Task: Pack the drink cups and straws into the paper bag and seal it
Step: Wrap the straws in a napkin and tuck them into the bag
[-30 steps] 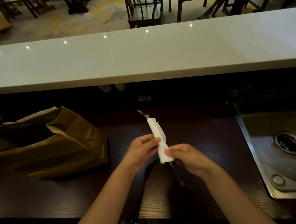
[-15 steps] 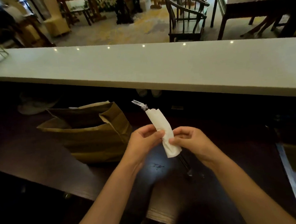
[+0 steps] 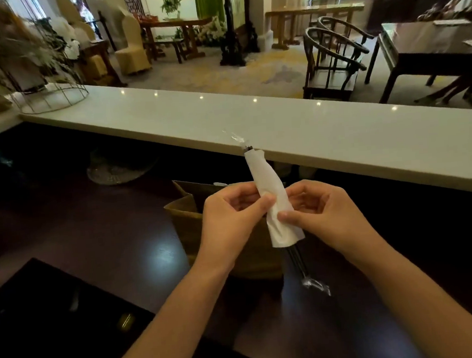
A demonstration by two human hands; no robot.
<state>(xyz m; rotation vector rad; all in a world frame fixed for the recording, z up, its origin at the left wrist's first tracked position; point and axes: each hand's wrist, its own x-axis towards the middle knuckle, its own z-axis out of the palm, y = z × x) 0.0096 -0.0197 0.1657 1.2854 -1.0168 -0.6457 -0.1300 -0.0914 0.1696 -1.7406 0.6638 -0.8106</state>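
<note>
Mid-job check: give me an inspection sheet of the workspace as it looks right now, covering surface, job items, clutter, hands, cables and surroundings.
Surface: dark glossy wooden counter, with a raised white ledge behind it.
Job's things: brown paper bag open on the counter behind the hands; dark straws in clear wrapping, rolled in a white napkin, held above the bag. No drink cups seen outside the bag.
Clutter: clear glass dish at the left under the ledge; wire frame on the ledge.
Hands: left hand and right hand both pinch the napkin roll.
Cables: nothing seen.
Surroundings: dining room with wooden chairs and tables.
</note>
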